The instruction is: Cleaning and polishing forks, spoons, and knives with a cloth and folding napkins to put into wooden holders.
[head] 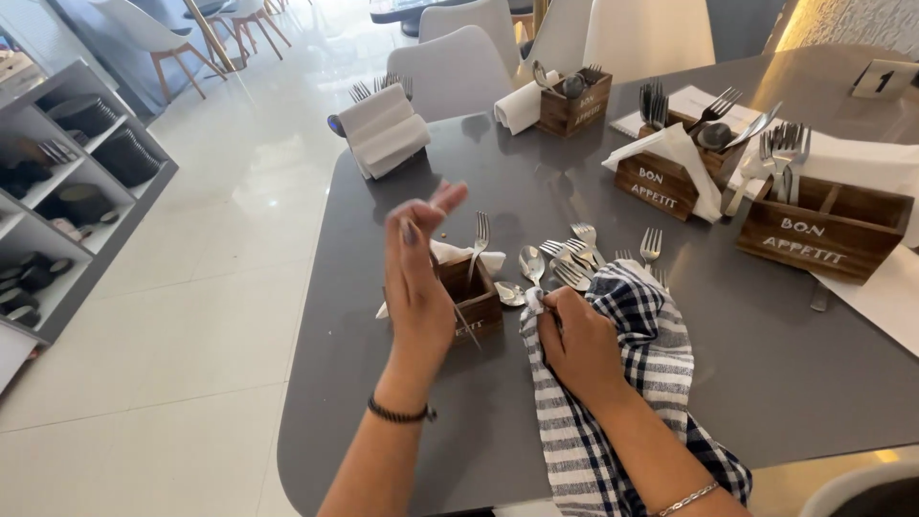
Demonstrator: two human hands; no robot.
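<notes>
Checked cloth, draped over right forearm on grey bench; right hand closed on it, seemingly around cutlery; left hand open, blurred, above small wooden caddy holding a fork; loose forks just beyond.

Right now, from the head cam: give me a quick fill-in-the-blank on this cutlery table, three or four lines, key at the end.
1. The right hand grips a blue-and-white checked ____.
2. The raised left hand wears a dark band on its ____.
3. The small wooden caddy beside the left hand has one ____ standing upright in it.
4. The loose cutlery lies on a ____ table.

Missing words: cloth; wrist; fork; grey
</notes>
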